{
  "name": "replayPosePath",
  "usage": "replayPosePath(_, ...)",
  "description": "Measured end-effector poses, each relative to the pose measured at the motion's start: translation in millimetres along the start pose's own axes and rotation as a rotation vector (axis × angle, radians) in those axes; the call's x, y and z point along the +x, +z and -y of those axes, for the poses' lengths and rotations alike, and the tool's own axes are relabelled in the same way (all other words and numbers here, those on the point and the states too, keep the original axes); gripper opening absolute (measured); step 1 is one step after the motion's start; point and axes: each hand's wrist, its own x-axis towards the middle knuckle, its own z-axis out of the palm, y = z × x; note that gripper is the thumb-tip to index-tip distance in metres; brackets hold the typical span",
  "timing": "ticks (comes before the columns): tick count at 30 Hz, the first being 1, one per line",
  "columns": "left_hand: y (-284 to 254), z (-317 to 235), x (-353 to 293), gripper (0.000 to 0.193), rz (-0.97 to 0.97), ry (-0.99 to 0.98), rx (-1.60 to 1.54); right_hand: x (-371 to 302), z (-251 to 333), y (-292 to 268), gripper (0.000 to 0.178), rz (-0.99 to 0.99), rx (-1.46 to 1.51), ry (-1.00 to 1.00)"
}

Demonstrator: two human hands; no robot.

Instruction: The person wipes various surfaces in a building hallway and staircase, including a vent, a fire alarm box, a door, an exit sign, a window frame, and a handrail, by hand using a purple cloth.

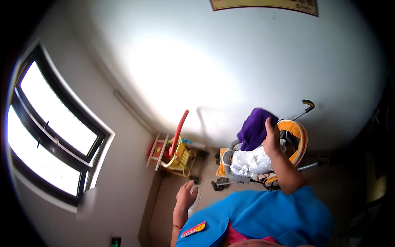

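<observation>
My right hand (270, 138) is raised in front of the wall and grips a folded purple cloth (256, 128), thumb on the near side. Beneath the cloth stands an orange and grey baby stroller (303, 142). Its seat is filled with a shiny white plastic bag (251, 161), partly covered by the cloth and my right arm. My left hand (187, 195) hangs lower, near my body, with nothing in it and its fingers loosely apart. Nearest to it on the floor is a yellow and red children's ride-on or walker (177, 160), its exact kind unclear.
A black-framed window (53, 131) is set in the left wall. The stroller's handles (307, 103) stick out to the right, and its wheels (218, 184) point toward the left. A picture or poster (267, 5) hangs high on the white wall. Tiled floor (205, 197) lies below.
</observation>
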Motion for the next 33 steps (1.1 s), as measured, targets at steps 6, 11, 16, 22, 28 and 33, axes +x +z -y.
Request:
replayPosePath(6, -63.7, -98.8, 200.1, 0.050, -0.143, 0.497, -0.172, 126.0, 128.5, 61.6, 0.045, -0.127, -0.418, -0.617)
replayPosePath(11, -102.5, -227.7, 334.6, 0.063, -0.329, 0.784, 0.044, 302.9, 261.0, 45.4, 0.058, -0.260, -0.724, -1.002)
replayPosePath(16, -154.5, -341.1, 464.1, 0.071, -0.542, 0.862, 0.259, 477.2, 366.6, 26.9, 0.088, -0.456, -1.020, -0.980)
replayPosePath(22, -180.8, -442.4, 608.0, 0.070, -0.670, 0.798, 0.441, 629.8, 442.6, -8.6, 0.079, -0.599, -1.242, -1.081)
replayPosePath(28, -174.0, -466.2, 707.1, 0.071, -0.768, 0.781, 0.350, 698.3, 442.9, -22.2, 0.051, -0.759, -1.609, -1.197)
replayPosePath(33, -180.5, -454.1, 745.2, 0.067, -0.903, 0.891, 0.247, 741.4, 458.3, -12.1, 0.053, -0.883, -1.591, -1.473)
